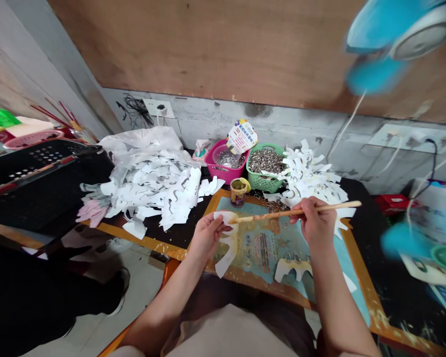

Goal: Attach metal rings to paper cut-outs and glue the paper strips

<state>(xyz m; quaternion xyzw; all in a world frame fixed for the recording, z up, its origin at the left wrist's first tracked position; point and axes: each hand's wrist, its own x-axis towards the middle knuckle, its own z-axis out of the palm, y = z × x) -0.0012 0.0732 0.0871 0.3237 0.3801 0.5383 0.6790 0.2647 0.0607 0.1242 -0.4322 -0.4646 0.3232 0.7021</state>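
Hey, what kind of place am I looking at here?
Likely a small hand-assembly workshop: white cut pieces lie heaped on the worktable, a green basket holds many small metal parts, and the right hand holds a long wooden stick.

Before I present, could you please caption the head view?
Left hand holds a white cutout; right hand points a wooden stick at it.

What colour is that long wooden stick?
The stick is mostly light tan; see the head view.
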